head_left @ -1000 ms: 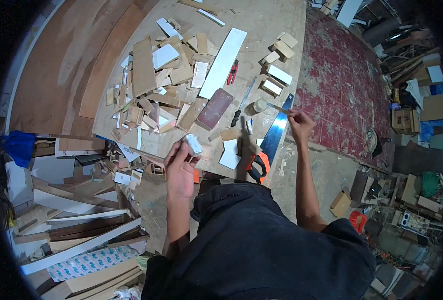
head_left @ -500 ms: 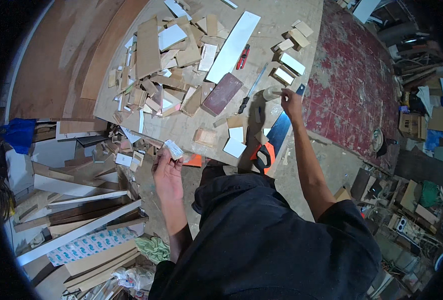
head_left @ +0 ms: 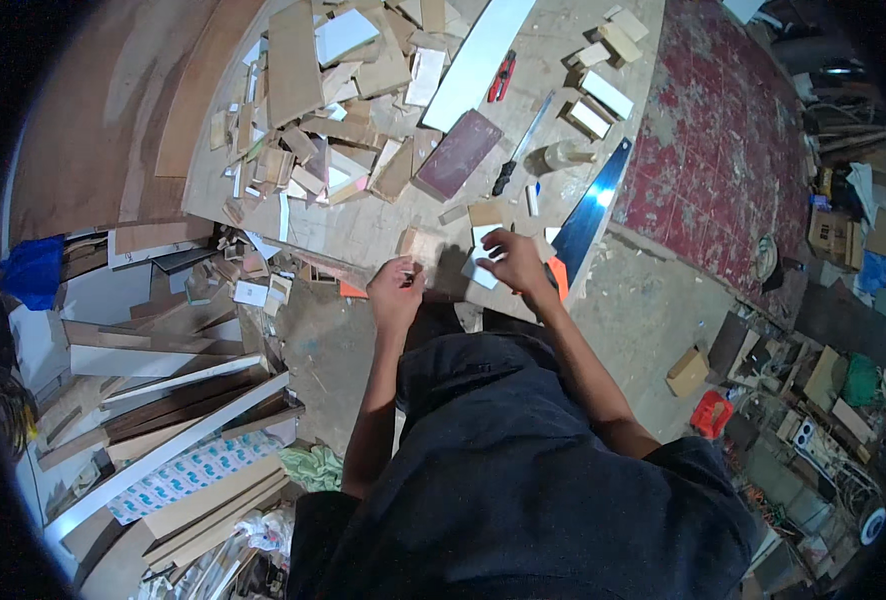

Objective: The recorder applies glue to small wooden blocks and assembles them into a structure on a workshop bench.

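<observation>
My left hand (head_left: 396, 293) is at the table's near edge, its fingers bent together beside a pale wooden block (head_left: 422, 246). Whatever those fingers hold, if anything, is hidden. To its right, my right hand (head_left: 516, 263) hovers over white-faced wood pieces (head_left: 484, 240), thumb and fingers curved but apart, with nothing visible between them. Partly behind that hand lies a handsaw (head_left: 591, 208) with an orange handle. Farther off stands a small jar (head_left: 559, 154) with a stick-like handle in it.
Scrap wood offcuts (head_left: 348, 135) heap up at the table's left. Beyond my hands lie a maroon block (head_left: 460, 154), red-handled pliers (head_left: 502, 77), a thin dark-handled tool (head_left: 521, 150) and a long white board (head_left: 478, 62). Planks (head_left: 173, 440) crowd the floor at left.
My right hand has left the jar's stick and come back toward my left hand. My left hand has moved right and inward; the white-topped piece it held no longer shows. The view has shifted.
</observation>
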The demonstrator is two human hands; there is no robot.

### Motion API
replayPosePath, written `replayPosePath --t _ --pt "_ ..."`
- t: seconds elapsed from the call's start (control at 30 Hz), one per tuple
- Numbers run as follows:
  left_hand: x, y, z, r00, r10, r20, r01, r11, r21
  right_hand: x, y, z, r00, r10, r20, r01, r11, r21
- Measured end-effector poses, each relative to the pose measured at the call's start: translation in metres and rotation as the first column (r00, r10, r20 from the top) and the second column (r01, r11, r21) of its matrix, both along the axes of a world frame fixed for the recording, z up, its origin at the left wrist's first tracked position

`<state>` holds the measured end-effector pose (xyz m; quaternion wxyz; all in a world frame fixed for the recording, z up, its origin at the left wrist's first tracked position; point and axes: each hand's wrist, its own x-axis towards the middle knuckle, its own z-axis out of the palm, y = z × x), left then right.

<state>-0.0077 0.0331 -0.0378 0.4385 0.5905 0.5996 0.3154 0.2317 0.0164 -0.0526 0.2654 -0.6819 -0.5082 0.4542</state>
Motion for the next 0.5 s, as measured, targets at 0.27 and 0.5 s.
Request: replayPosePath --t 0.27,0.5 --pt "-0.028 -0.004 -0.018 0.997 0.078 0.009 -0.075 0.986 -0.15 -0.077 0.0 -0.066 0.967 0.108 0.23 -0.157 0.966 0.206" --pt "-0.052 -0.021 0.003 0.978 0.207 0.026 -0.195 0.951 -0.241 -0.103 0.021 -0.074 0.899 0.151 0.411 -0.208 0.973 0.098"
